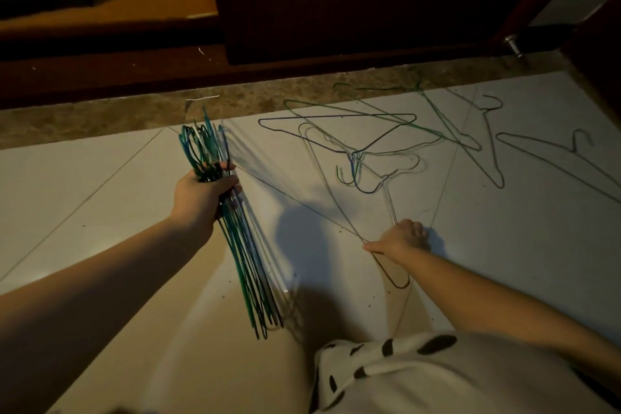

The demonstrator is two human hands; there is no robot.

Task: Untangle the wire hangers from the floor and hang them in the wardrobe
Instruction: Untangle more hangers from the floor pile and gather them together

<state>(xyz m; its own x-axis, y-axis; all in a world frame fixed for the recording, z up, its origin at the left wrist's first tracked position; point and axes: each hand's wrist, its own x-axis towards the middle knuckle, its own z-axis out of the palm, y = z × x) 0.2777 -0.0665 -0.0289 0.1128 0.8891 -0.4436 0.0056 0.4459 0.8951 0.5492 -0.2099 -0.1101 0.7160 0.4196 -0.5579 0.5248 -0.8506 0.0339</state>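
Note:
My left hand (201,193) grips a thick bundle of green, blue and silver wire hangers (247,265) near their necks, hooks pointing away from me. My right hand (401,239) pinches the corner of a pale silver hanger (322,175) lying on the white tile floor. That hanger's far end is looped into a tangle of hangers (359,151), purple, green and silver. More loose hangers lie to the right: a green one (447,124) and a dark one (551,153). The dark wooden wardrobe (302,10) stands beyond the floor.
A brown speckled floor strip (134,111) runs along the wardrobe base. A metal knob (512,44) shows on the open wardrobe door at the upper right. My spotted white garment (437,376) fills the lower right. Bare tile (84,195) lies to the left.

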